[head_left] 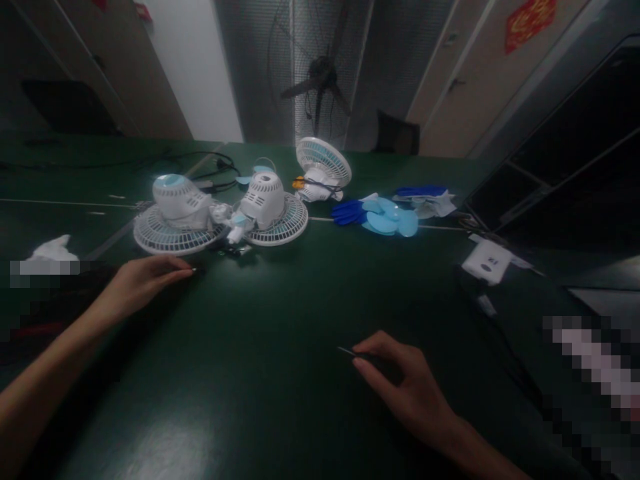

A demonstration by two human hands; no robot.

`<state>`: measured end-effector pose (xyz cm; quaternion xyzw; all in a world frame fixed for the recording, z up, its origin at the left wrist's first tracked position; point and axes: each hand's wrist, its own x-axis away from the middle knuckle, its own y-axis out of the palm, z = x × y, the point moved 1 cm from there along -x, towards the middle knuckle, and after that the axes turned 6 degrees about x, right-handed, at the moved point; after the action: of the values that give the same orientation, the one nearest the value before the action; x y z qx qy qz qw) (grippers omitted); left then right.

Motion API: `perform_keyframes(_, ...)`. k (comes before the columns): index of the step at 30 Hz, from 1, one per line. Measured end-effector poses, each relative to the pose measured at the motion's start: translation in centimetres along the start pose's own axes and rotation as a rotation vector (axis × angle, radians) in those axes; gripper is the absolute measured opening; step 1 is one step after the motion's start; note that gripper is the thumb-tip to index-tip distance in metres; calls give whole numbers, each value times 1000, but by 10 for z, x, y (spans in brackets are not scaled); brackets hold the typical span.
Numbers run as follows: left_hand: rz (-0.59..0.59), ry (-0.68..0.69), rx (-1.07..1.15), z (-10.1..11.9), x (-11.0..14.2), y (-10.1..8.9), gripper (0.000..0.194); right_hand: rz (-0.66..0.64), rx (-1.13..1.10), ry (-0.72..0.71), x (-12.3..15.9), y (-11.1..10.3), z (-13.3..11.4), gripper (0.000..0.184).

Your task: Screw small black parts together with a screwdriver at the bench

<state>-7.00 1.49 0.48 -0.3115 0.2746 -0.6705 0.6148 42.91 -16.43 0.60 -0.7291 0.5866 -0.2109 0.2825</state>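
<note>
My left hand (145, 280) lies on the dark green table (280, 320), fingers drawn together and pinching a small dark object I cannot make out at its fingertips, just in front of a white fan grille (165, 237). A white and light blue fan motor housing (177, 197) sits on that grille. My right hand (400, 383) rests lower right, fingers closed around a thin dark tool (350, 351) whose tip points left. A second fan (270, 207) lies face down beside the first, and a third small fan (323, 167) lies behind.
Light blue fan blades (393, 217) and blue gloves (350, 212) lie at centre right. A white box (487, 261) sits at the right edge by a dark cabinet. Black cables (210, 170) run at the back. White cloth (53, 250) lies far left. A standing fan (320, 73) is behind.
</note>
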Motion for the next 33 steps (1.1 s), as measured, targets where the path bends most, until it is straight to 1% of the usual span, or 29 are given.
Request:
perform_keyframes(3,-103,23,94,-2,1,1,70,0,1,2,0,0,1,12)
perform_keyframes(6,-66,79,63,4,7,2,68,-10,15,4,0,1,3,12)
perform_keyframes(9,-12,122,-32,15,15,7,69,-12,23,5,1,1,5,13)
perform_keyframes(11,20,166,-96,18,19,10,66,-6,18,-6,1,1,6,14)
perform_keyframes(14,30,283,-156,17,21,14,59,22,13,-8,1,1,4,13)
perform_keyframes(17,36,367,-214,13,23,16,58,50,28,-11,1,1,4,13)
perform_keyframes(22,49,396,-276,14,25,17,56,10,18,-7,1,1,3,11)
perform_keyframes(26,100,436,-329,13,28,21,55,26,18,-11,1,-1,0,11)
perform_keyframes(30,123,382,-372,9,28,22,57,20,3,-14,0,0,0,11)
perform_keyframes(33,114,334,-367,11,27,22,58,9,15,-8,1,1,3,12)
